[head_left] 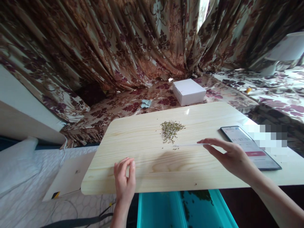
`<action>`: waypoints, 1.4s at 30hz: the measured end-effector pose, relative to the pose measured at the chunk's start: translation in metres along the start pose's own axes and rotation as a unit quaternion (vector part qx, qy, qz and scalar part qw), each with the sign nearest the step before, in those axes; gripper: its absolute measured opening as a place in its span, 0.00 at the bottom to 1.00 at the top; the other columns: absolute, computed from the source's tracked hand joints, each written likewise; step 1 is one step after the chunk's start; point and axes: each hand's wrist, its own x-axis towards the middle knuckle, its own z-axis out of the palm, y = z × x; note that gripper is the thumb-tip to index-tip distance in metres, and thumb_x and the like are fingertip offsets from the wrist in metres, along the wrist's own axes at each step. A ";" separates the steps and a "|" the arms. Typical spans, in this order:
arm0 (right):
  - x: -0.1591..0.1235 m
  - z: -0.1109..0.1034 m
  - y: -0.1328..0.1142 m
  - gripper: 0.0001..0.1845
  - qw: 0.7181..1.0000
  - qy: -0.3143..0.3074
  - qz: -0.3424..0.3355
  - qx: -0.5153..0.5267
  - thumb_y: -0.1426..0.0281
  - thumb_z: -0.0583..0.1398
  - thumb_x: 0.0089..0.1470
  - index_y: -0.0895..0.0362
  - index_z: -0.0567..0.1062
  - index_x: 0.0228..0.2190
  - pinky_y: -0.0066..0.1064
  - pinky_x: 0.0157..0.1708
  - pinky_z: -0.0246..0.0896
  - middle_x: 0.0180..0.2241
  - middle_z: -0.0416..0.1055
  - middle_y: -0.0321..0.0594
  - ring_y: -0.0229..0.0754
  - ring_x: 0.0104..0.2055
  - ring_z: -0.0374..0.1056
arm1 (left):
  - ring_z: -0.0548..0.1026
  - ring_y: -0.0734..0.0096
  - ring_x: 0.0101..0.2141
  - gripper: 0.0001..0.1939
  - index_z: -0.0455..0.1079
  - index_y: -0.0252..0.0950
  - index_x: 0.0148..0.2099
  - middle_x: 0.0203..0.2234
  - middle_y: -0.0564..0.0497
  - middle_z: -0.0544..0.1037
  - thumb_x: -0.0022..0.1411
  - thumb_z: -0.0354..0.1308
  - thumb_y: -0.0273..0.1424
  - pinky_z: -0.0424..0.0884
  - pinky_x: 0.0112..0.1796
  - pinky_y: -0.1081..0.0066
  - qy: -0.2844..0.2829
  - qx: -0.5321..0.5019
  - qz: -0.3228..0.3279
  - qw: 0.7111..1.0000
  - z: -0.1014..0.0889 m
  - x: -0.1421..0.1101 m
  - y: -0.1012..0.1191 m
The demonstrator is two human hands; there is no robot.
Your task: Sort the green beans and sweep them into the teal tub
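A loose pile of small green beans point(171, 130), like mung beans, lies on the pale wooden tabletop point(133, 139). My right hand point(228, 155) pinches a thin white stick-like tool point(190, 145) between thumb and fingers. The tool's far end touches the tabletop by a few stray beans at the pile's near edge. At the front left of the table, my left hand point(124, 177) has its fingers curled and held together, the thumb close to the index finger. Nothing shows in it. Below the table's front edge stands a teal container point(159, 209) with two compartments; the right one holds many green beans.
A phone point(251, 147) showing a timer lies at the right of the table, near my right forearm. Behind the table are a white box point(189, 91) and a folded cloth point(146, 103) on a floral-covered surface. A white lamp point(285, 47) stands far right.
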 end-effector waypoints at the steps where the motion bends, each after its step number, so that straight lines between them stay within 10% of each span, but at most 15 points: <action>1: 0.002 0.002 0.002 0.13 1.000 -0.009 -0.003 0.004 0.60 0.60 0.59 0.53 0.83 0.36 0.30 0.35 0.77 0.37 0.85 0.42 0.48 0.39 0.81 | 0.76 0.59 0.47 0.13 0.74 0.42 0.41 0.39 0.48 0.81 0.70 0.52 0.41 0.59 0.60 0.53 -0.001 0.000 0.001 1.000 0.000 0.000 0.000; 17: 0.009 0.005 0.006 0.16 0.998 -0.067 -0.017 0.011 0.56 0.60 0.61 0.51 0.83 0.36 0.32 0.40 0.75 0.36 0.85 0.41 0.46 0.38 0.81 | 0.76 0.59 0.48 0.13 0.74 0.42 0.41 0.40 0.47 0.81 0.70 0.52 0.41 0.59 0.60 0.53 0.001 0.001 -0.003 1.000 0.000 -0.001 0.002; 37: -0.053 -0.047 0.001 0.12 0.982 -0.185 -0.002 0.043 0.58 0.62 0.60 0.44 0.86 0.33 0.28 0.33 0.80 0.33 0.84 0.36 0.48 0.33 0.82 | 0.76 0.58 0.47 0.13 0.74 0.42 0.41 0.39 0.48 0.81 0.69 0.52 0.41 0.59 0.60 0.53 0.002 0.001 0.001 1.000 -0.001 -0.001 0.001; 42: -0.051 -0.054 -0.002 0.11 0.991 -0.125 -0.042 0.024 0.58 0.62 0.59 0.43 0.86 0.32 0.28 0.31 0.80 0.31 0.84 0.34 0.48 0.30 0.82 | 0.76 0.58 0.47 0.13 0.74 0.42 0.41 0.39 0.48 0.81 0.69 0.52 0.41 0.60 0.59 0.54 0.004 0.003 0.003 1.000 0.000 0.000 0.001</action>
